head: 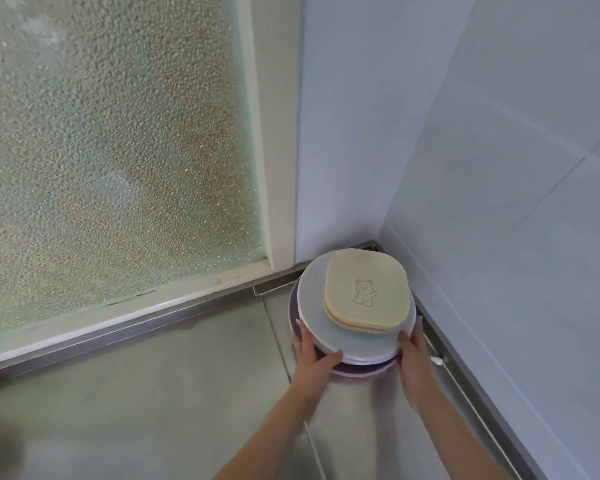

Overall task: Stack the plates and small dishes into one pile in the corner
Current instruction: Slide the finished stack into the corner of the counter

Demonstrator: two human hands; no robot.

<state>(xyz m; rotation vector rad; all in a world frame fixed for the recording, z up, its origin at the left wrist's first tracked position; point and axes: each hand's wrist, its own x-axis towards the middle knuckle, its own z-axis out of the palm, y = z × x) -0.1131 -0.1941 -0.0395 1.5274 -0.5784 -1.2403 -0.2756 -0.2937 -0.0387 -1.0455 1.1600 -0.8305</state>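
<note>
One pile of round plates (pixel 326 299), pale blue-white on top with a purple one at the bottom, stands in the far right corner of the steel counter. On it lies a small stack of square dishes (pixel 364 289), the top one cream with a bear drawing. My left hand (pixel 314 358) grips the pile's near-left rim, thumb over the edge. My right hand (pixel 413 355) holds the near-right rim.
A frosted glass window (pixel 111 143) with a white frame runs along the back left. White tiled walls (pixel 499 168) meet at the corner right behind the pile. The steel counter (pixel 153 393) extends left and toward me, with a raised rim along the right wall.
</note>
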